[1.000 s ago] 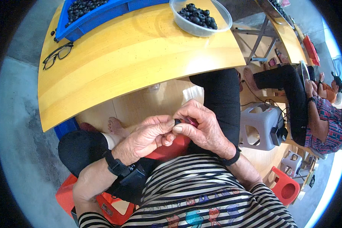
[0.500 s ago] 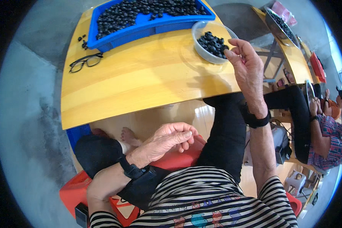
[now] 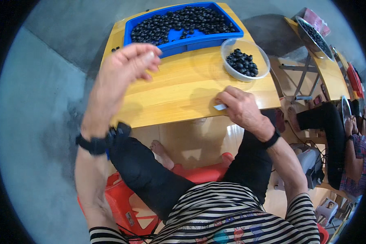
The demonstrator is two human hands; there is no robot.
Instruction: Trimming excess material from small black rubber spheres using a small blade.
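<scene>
My left hand is raised over the near left corner of a blue tray, its fingers loosely bent, apart and blurred; I see nothing in them. The tray holds many small black round pieces, some showing a ring-shaped top. At the table's near edge my right hand is closed, knuckles up, with a small flat whitish piece sticking out from its fingertips. Just beyond that hand stands a clear round plastic bowl with a heap of the same black pieces.
A few loose black pieces lie left of the tray on the yellow wooden table. On another table at the right is a metal basin of dark pieces. A seated person is at the far right. Red plastic seating is beneath me.
My left hand has risen from my lap to the tray's corner, covering where the glasses lay. My right hand has drawn back from the bowl to the table edge. The view has shifted left.
</scene>
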